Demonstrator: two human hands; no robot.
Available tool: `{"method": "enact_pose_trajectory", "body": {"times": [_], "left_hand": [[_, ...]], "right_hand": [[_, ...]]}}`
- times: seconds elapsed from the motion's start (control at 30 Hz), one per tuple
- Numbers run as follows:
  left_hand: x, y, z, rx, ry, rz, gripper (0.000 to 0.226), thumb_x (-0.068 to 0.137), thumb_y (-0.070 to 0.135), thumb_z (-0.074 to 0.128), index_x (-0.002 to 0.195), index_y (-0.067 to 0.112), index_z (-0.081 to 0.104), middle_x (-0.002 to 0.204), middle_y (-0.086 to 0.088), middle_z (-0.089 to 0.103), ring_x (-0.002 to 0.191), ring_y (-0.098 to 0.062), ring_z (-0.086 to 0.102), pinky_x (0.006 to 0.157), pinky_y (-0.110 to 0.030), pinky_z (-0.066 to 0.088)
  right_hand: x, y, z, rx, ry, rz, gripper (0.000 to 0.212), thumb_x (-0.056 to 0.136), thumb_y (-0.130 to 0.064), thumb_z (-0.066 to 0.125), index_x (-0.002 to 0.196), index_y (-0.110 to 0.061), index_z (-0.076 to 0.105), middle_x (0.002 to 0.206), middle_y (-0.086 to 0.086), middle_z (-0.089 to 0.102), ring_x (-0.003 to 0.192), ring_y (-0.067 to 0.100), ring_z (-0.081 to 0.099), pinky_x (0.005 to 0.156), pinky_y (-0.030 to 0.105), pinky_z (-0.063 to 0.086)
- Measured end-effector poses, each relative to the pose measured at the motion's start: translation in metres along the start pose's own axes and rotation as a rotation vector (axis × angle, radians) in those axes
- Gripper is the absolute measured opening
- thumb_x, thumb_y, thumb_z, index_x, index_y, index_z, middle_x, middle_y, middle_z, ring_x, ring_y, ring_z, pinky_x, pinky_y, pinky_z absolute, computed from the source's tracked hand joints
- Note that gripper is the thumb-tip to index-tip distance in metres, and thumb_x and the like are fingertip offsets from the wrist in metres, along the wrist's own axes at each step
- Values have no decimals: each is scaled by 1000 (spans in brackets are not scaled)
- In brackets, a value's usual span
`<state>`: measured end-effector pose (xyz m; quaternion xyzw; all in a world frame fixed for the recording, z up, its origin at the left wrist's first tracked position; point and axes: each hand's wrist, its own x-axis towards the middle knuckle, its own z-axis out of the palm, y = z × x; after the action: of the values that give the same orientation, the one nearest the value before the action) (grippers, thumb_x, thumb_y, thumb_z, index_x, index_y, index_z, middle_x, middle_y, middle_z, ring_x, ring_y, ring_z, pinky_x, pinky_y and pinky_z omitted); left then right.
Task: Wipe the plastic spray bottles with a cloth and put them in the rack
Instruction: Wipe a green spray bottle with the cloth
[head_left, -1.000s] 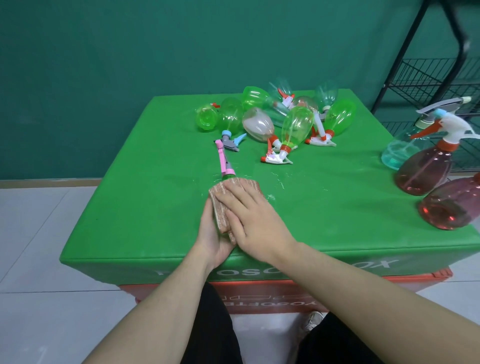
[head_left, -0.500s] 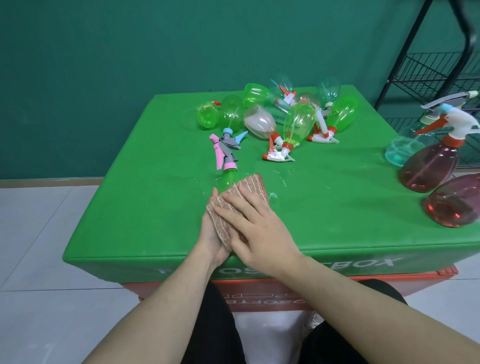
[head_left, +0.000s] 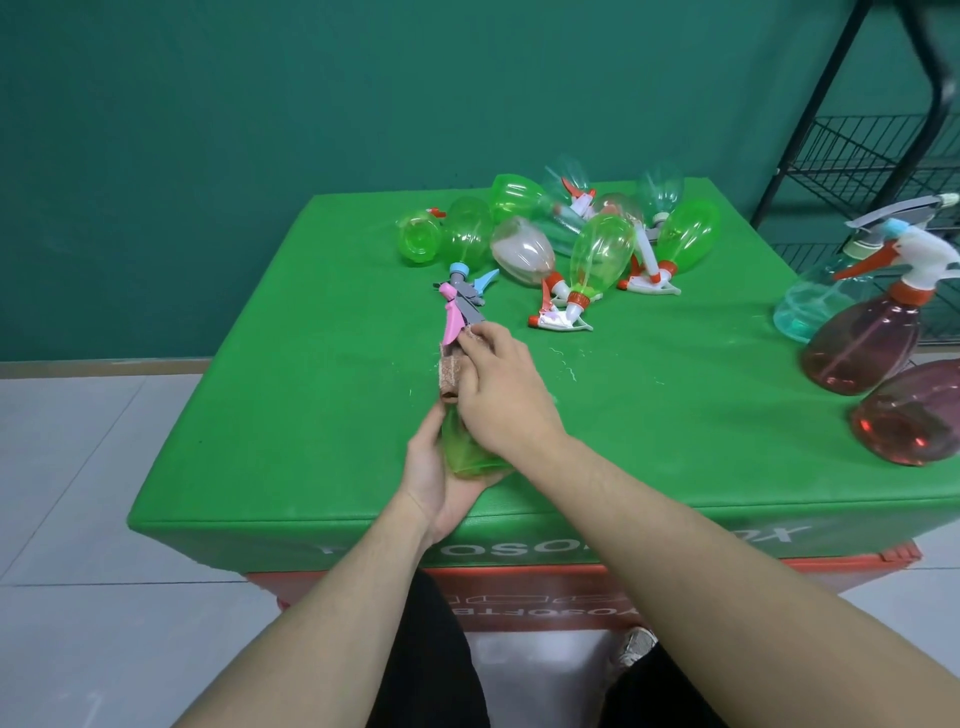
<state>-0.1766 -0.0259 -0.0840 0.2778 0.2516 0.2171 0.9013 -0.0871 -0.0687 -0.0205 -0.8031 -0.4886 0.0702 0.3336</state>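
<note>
Left hand (head_left: 441, 480) cups the translucent green plastic spray bottle (head_left: 467, 452) at its base; right hand (head_left: 501, 395), fingers curled, presses the brown ribbed cloth (head_left: 451, 369) around its neck. Likely light, slick, crushable; grip the body.

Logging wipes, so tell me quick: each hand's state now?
Left hand: holds the green bottle.
Right hand: presses the cloth on its neck.

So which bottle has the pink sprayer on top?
The green bottle held in the left hand. Its trigger is pink; the other bottles on the table have orange-and-white or blue ones.
</note>
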Motion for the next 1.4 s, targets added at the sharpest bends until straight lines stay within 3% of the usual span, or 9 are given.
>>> {"method": "enact_pose_trajectory", "body": {"times": [0.27, 0.4, 0.53, 0.63, 0.77, 1.0, 1.17, 1.3, 1.4], "left_hand": [[-2, 0, 0, -67, -1, 2, 43, 106, 38, 38, 121, 14, 70, 120, -15, 72, 103, -28, 72, 85, -44, 59], [-3, 0, 1, -63, 25, 17, 47, 106, 41, 39, 124, 10, 68, 125, -15, 71, 109, -25, 72, 83, -37, 62], [-6, 1, 2, -19, 40, -38, 65, 102, 59, 33, 106, 10, 77, 101, -11, 77, 88, -22, 76, 71, -31, 63], [-5, 3, 2, -17, 20, -76, 80, 93, 74, 36, 93, 8, 83, 102, -15, 76, 90, -25, 76, 78, -34, 63], [-8, 4, 7, 8, 18, -75, 76, 94, 71, 40, 90, 9, 83, 99, -15, 76, 87, -25, 76, 82, -37, 61], [-9, 1, 12, 45, 24, 32, 35, 110, 28, 37, 120, 15, 67, 119, -10, 74, 103, -19, 73, 82, -34, 62], [-3, 3, 6, -8, -27, -8, 38, 109, 33, 37, 128, 17, 66, 132, -16, 67, 119, -31, 65, 103, -58, 49], [-2, 3, 5, 2, -14, -29, 41, 109, 39, 35, 129, 18, 65, 127, -15, 70, 106, -29, 72, 88, -52, 57], [-1, 2, 2, -25, 13, -17, 41, 108, 36, 34, 125, 18, 67, 120, -15, 72, 99, -28, 73, 81, -49, 59]], "right_hand": [[-25, 10, 4, -58, -2, -198, 41, 103, -21, 38, 135, -14, 64, 144, 2, 57, 139, 19, 39, 126, 30, 13], [-42, 20, 9, -140, 2, -301, 48, 100, -27, 32, 136, -18, 63, 145, 0, 56, 145, 26, 34, 124, 45, 21], [-64, 30, 15, -171, 45, -445, 42, 102, -24, 43, 138, -17, 61, 147, 3, 54, 147, 32, 32, 122, 54, 24], [-75, 43, 21, -217, 73, -554, 43, 99, -17, 53, 142, -17, 57, 151, 2, 50, 150, 33, 28, 123, 56, 21], [-76, 49, 22, -213, 73, -579, 43, 98, -16, 58, 141, -18, 58, 153, 0, 48, 151, 31, 27, 122, 56, 23], [-43, 28, 4, -172, 30, -364, 45, 102, -33, 39, 141, -22, 59, 151, 0, 51, 150, 26, 29, 122, 51, 25], [-13, 17, 0, -93, -45, -193, 54, 102, -38, 29, 148, -20, 52, 163, 4, 33, 153, 23, 23, 126, 45, 19], [-3, 14, -1, 90, -92, -13, 48, 108, -36, 33, 156, -28, 39, 169, -8, 15, 151, 16, 26, 123, 37, 25], [-8, 13, 3, 26, -83, -63, 49, 108, -35, 33, 155, -26, 40, 169, -6, 18, 150, 18, 30, 122, 36, 26]]}}
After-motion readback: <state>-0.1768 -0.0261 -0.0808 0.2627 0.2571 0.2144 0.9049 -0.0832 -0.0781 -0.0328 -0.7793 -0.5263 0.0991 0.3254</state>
